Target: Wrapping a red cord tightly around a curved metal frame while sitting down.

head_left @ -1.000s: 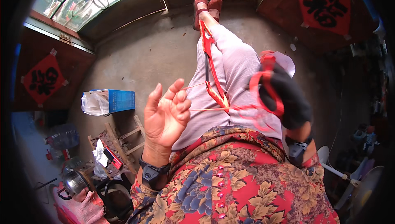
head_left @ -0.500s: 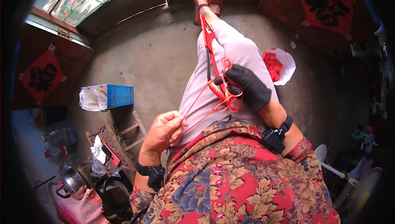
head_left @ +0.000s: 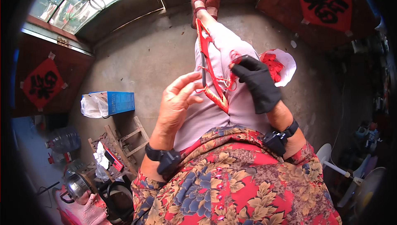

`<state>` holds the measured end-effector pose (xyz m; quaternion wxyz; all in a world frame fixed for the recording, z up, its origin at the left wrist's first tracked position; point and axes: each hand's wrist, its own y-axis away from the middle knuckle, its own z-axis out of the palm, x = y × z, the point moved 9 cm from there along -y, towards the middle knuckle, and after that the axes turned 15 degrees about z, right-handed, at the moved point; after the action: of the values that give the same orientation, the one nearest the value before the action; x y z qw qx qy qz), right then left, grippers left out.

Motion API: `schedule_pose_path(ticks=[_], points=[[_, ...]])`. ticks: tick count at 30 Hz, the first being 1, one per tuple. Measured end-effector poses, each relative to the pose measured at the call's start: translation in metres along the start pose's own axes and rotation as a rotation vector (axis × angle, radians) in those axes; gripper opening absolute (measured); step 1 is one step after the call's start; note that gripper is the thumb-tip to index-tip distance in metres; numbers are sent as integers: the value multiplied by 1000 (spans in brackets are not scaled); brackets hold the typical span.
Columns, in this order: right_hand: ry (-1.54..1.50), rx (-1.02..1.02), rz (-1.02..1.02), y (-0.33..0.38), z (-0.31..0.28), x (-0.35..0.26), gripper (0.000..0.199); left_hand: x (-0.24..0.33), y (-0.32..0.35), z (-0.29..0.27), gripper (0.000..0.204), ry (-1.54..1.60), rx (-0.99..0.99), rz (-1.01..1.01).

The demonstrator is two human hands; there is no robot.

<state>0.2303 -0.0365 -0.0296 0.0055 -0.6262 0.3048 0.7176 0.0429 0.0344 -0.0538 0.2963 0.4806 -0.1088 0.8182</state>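
A long, narrow triangular frame like a clothes hanger [head_left: 209, 51] lies across my thighs, partly wound with red and gold cord, with one bare black bar. My right hand [head_left: 258, 84], in a black glove, is closed on a loose looped bunch of red cord [head_left: 232, 82] to the right of the frame. Strands of the cord run across the frame's lower part. My left hand [head_left: 178, 96], bare, is beside the frame's left edge, fingers apart and curved toward the bar. No cord is plainly gripped in it.
A white bag of red cord [head_left: 285, 65] stands right of my legs. At left are a blue box [head_left: 121, 103] with a clear plastic bag, a wooden stool [head_left: 113, 144] with tissue and a red item, plastic bottles and a metal kettle [head_left: 78, 185]. A white fan [head_left: 335, 167] stands at right.
My left hand has let go of the taut cord, opened and moved up toward the frame. The cord is slack. My right hand has shifted slightly right and down with the bunch.
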Motion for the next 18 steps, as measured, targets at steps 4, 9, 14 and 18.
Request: schedule_pose_path(ticks=[4,9,14,18], points=[[160,-115,46,-7,48,27,20,-18,-6,14,39,-249,-183,21],[350,-152,-48,7,59,13,23,-24,-3,-6,26,-331,-75,11],[249,47,27,14,16,-14,28,14,12,-47,21,172,262,-67],[715,156,-643,49,59,-84,50,107,43,-43,20,380,161,167]])
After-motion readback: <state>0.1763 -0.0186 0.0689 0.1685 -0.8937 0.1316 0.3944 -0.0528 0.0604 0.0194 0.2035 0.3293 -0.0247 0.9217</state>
